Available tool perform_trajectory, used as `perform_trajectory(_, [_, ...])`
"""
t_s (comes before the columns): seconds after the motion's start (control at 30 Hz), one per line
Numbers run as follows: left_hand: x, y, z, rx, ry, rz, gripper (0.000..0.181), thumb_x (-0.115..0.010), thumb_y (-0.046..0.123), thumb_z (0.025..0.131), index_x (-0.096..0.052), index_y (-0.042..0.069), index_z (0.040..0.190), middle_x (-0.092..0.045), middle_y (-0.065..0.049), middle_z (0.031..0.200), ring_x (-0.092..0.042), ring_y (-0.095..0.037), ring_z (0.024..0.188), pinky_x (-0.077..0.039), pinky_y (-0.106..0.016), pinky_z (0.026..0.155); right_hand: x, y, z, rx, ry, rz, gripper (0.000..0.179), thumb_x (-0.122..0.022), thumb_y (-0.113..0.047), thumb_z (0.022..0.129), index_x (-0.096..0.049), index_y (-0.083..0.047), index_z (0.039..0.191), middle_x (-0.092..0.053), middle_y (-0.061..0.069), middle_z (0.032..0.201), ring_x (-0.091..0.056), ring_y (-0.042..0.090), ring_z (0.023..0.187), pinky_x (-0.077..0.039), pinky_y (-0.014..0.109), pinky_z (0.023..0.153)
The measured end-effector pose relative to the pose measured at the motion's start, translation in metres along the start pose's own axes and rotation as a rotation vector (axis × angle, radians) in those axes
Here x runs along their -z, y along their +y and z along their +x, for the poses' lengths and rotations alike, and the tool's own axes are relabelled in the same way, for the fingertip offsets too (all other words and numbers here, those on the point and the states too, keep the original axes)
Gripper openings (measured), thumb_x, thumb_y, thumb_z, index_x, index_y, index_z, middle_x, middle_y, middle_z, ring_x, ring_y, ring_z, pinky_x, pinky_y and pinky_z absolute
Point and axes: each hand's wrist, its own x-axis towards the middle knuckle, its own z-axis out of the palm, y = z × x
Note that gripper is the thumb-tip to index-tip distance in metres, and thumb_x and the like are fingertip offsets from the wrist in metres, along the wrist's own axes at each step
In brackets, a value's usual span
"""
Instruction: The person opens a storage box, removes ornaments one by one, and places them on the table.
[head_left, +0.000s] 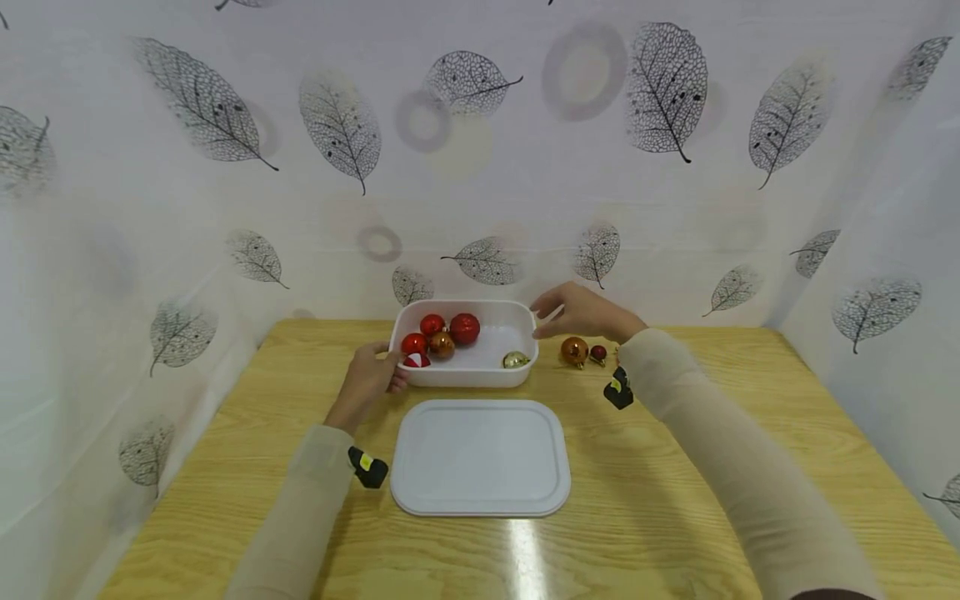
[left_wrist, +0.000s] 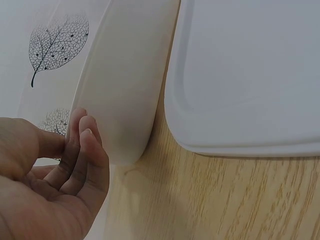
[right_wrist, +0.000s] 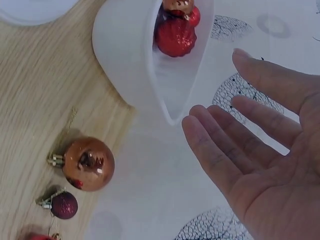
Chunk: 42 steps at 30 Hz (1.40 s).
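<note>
A white plastic box (head_left: 480,378) stands near the back edge of the table, several Christmas baubles inside it. Red baubles (head_left: 465,328) and a copper bauble (head_left: 441,344) cluster in its left part; a gold bauble (head_left: 516,360) lies at the front right corner. My left hand (head_left: 368,372) pinches the left end of the box by its rim, thumb over the edge and fingers on the outer wall (left_wrist: 122,85). At the right end, my right hand (head_left: 581,312) has its fingers spread and fairly straight, the fingertips close to the rim and holding nothing.
In front of the box lies a white lid (head_left: 480,458), flat on the wooden table (head_left: 645,500). Right of the box are a copper bauble (head_left: 574,352) and a small dark red bauble (head_left: 597,354). A leaf-patterned curtain (head_left: 480,200) hangs behind and at both sides.
</note>
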Motion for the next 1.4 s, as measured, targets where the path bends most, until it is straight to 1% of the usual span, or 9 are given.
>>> perform_trajectory(0.2, [0.0, -0.001, 0.0, 0.002, 0.003, -0.002, 0.045, -0.048, 0.015, 0.107, -0.043, -0.009, 0.145, -0.07, -0.011, 0.078, -0.064, -0.012, 0.061, -0.056, -0.022, 0.056, -0.015, -0.004, 0.014, 0.025, -0.04, -0.02, 0.051, -0.078, -0.017, 0.09, -0.061, 0.005, 0.133, -0.065, 0.022, 0.128, -0.061, 0.037, 0.118, -0.053, 0.046, 0.099])
perform_trajectory(0.3, [0.0, -0.001, 0.0, 0.003, 0.0, 0.002, 0.047, -0.048, 0.015, 0.107, -0.041, -0.009, 0.147, -0.07, -0.012, 0.08, -0.065, -0.012, 0.062, -0.057, -0.023, 0.057, -0.021, -0.006, 0.02, 0.022, -0.058, -0.021, 0.05, -0.078, -0.016, 0.09, -0.062, 0.006, 0.132, -0.065, 0.021, 0.128, -0.061, 0.038, 0.12, -0.052, 0.045, 0.1])
perform_trajectory(0.53, [-0.002, -0.001, 0.001, 0.001, 0.002, 0.006, 0.046, -0.048, 0.015, 0.107, -0.042, -0.009, 0.146, -0.07, -0.013, 0.081, -0.065, -0.013, 0.062, -0.057, -0.023, 0.057, -0.035, -0.014, 0.033, -0.026, -0.092, -0.103, 0.047, -0.079, -0.016, 0.09, -0.064, 0.005, 0.129, -0.066, 0.023, 0.126, -0.062, 0.034, 0.117, -0.053, 0.044, 0.1])
perform_trajectory(0.67, [-0.002, 0.0, 0.001, 0.001, -0.002, 0.012, 0.045, -0.048, 0.016, 0.108, -0.043, -0.009, 0.145, -0.07, -0.013, 0.081, -0.065, -0.013, 0.062, -0.057, -0.023, 0.057, -0.043, -0.015, 0.04, -0.026, -0.097, -0.131, 0.048, -0.079, -0.015, 0.089, -0.063, 0.006, 0.129, -0.065, 0.025, 0.126, -0.062, 0.035, 0.117, -0.051, 0.045, 0.102])
perform_trajectory(0.9, [-0.002, 0.001, 0.0, 0.0, 0.003, 0.025, 0.047, -0.048, 0.017, 0.107, -0.042, -0.008, 0.147, -0.071, -0.012, 0.081, -0.065, -0.012, 0.062, -0.057, -0.023, 0.058, -0.053, -0.018, 0.046, -0.071, -0.11, -0.158, 0.048, -0.077, -0.015, 0.09, -0.062, 0.007, 0.131, -0.064, 0.026, 0.127, -0.061, 0.036, 0.12, -0.05, 0.044, 0.104])
perform_trajectory(1.1, [-0.001, 0.001, -0.001, -0.014, 0.002, 0.017, 0.046, -0.047, 0.015, 0.107, -0.042, -0.011, 0.145, -0.071, -0.013, 0.08, -0.065, -0.012, 0.061, -0.057, -0.023, 0.057, -0.06, -0.016, 0.051, -0.069, -0.122, -0.162, 0.047, -0.076, -0.013, 0.091, -0.062, 0.009, 0.13, -0.064, 0.026, 0.126, -0.061, 0.035, 0.119, -0.052, 0.042, 0.101])
perform_trajectory(1.3, [0.0, 0.002, -0.001, 0.0, 0.008, 0.015, 0.046, -0.048, 0.015, 0.107, -0.043, -0.009, 0.146, -0.071, -0.012, 0.079, -0.065, -0.012, 0.061, -0.056, -0.022, 0.056, -0.065, -0.014, 0.054, -0.082, -0.15, -0.181, 0.046, -0.076, -0.008, 0.089, -0.063, 0.007, 0.13, -0.066, 0.024, 0.122, -0.063, 0.033, 0.115, -0.054, 0.04, 0.098])
perform_trajectory(1.4, [0.0, 0.002, -0.001, 0.004, 0.009, 0.011, 0.046, -0.048, 0.016, 0.107, -0.043, -0.009, 0.146, -0.071, -0.012, 0.079, -0.065, -0.012, 0.061, -0.056, -0.022, 0.056, -0.067, -0.014, 0.054, -0.076, -0.166, -0.197, 0.046, -0.076, -0.004, 0.088, -0.063, 0.007, 0.13, -0.067, 0.023, 0.12, -0.063, 0.033, 0.115, -0.054, 0.039, 0.098])
